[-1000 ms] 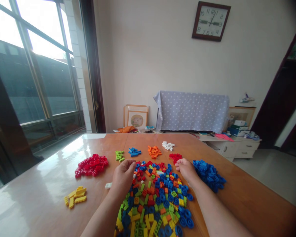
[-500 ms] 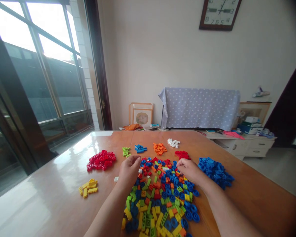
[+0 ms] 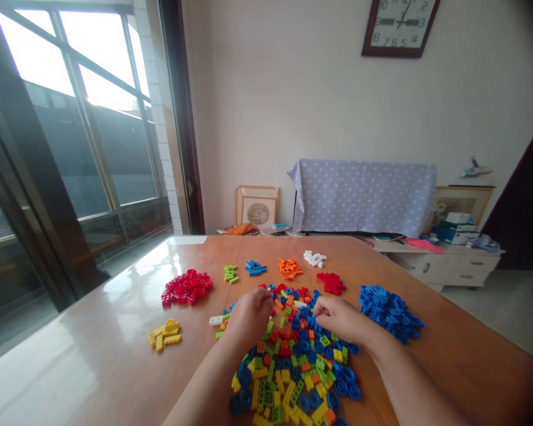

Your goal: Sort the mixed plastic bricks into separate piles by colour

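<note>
I see a wide bare stretch of table (image 3: pixel 84 367) on the left, with lots of room to pass. The yellow pile (image 3: pixel 165 335) and the red pile (image 3: pixel 186 288) sit there, well apart. The mixed pile (image 3: pixel 293 361) fills the middle. The blue pile (image 3: pixel 388 305) blocks the right side, near it. A row of small piles (image 3: pixel 289 267) lines the back, with bare table behind them.

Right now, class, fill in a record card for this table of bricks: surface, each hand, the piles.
surface: wooden table
left hand: curled on the mixed pile, far left part; hold hidden
right hand: curled on its far right part; hold hidden
left of hands: red pile, yellow pile
right of hands: blue pile
far row: green pile, orange pile, white pile
</note>
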Action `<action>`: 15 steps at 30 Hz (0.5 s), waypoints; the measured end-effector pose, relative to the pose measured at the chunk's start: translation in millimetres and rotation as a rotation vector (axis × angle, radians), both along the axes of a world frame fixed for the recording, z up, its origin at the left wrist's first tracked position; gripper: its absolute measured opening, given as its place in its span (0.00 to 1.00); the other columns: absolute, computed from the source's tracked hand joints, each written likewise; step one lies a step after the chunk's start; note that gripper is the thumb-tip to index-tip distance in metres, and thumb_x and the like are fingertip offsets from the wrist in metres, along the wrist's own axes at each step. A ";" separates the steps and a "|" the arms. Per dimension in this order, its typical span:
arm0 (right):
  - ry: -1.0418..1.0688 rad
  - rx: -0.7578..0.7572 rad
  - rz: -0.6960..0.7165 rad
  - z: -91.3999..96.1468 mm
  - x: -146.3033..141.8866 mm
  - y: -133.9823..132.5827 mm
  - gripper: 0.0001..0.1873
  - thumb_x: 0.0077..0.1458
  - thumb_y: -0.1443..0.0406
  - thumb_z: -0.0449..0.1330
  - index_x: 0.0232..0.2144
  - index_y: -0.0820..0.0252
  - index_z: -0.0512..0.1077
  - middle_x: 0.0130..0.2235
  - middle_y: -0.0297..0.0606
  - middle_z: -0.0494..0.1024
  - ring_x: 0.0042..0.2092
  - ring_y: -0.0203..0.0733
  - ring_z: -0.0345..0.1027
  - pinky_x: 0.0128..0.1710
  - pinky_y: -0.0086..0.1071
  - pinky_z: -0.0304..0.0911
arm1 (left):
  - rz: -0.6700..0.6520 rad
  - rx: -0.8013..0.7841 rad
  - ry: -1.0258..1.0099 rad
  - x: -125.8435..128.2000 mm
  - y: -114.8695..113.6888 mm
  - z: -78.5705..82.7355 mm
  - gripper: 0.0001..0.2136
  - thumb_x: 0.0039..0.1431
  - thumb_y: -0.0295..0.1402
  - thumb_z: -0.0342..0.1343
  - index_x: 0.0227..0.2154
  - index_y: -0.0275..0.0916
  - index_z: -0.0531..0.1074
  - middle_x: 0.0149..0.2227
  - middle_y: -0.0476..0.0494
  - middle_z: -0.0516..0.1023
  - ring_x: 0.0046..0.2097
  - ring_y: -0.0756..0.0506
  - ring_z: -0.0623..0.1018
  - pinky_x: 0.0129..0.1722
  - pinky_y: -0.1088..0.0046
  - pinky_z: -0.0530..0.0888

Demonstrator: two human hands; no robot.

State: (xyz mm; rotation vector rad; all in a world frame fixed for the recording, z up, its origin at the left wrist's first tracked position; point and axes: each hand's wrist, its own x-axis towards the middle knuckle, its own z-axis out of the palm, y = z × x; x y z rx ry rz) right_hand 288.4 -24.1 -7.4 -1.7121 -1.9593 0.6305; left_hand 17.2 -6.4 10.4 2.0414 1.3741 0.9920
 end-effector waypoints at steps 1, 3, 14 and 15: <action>-0.013 -0.005 0.014 1.0 -0.3 -1.2 0.03 0.49 0.66 0.61 0.30 0.56 0.75 0.25 0.29 0.73 0.28 0.35 0.64 0.26 0.27 0.48 | -0.013 0.004 0.030 1.6 -3.0 2.2 0.11 0.61 0.38 0.51 0.30 0.41 0.77 0.26 0.47 0.76 0.29 0.47 0.72 0.28 0.74 0.59; -0.046 -0.012 0.038 2.2 -0.5 -3.1 0.04 0.49 0.63 0.64 0.31 0.56 0.74 0.26 0.29 0.73 0.28 0.35 0.64 0.26 0.27 0.47 | -0.033 0.025 0.081 5.1 -8.5 6.1 0.10 0.61 0.36 0.51 0.31 0.42 0.77 0.29 0.46 0.78 0.31 0.47 0.74 0.30 0.74 0.60; -0.160 0.065 0.014 4.8 -10.2 -3.8 0.06 0.47 0.65 0.64 0.31 0.56 0.73 0.33 0.32 0.74 0.33 0.36 0.64 0.31 0.28 0.49 | -0.135 0.106 0.243 18.5 -19.1 9.5 0.09 0.62 0.34 0.51 0.33 0.43 0.77 0.33 0.43 0.79 0.38 0.43 0.76 0.37 0.73 0.65; -0.166 0.073 0.018 5.9 -11.8 -4.4 0.06 0.47 0.66 0.64 0.31 0.56 0.73 0.33 0.32 0.73 0.33 0.36 0.64 0.31 0.28 0.50 | -0.143 0.110 0.249 18.8 -19.2 9.9 0.09 0.62 0.34 0.51 0.33 0.43 0.77 0.33 0.43 0.79 0.39 0.43 0.76 0.37 0.73 0.65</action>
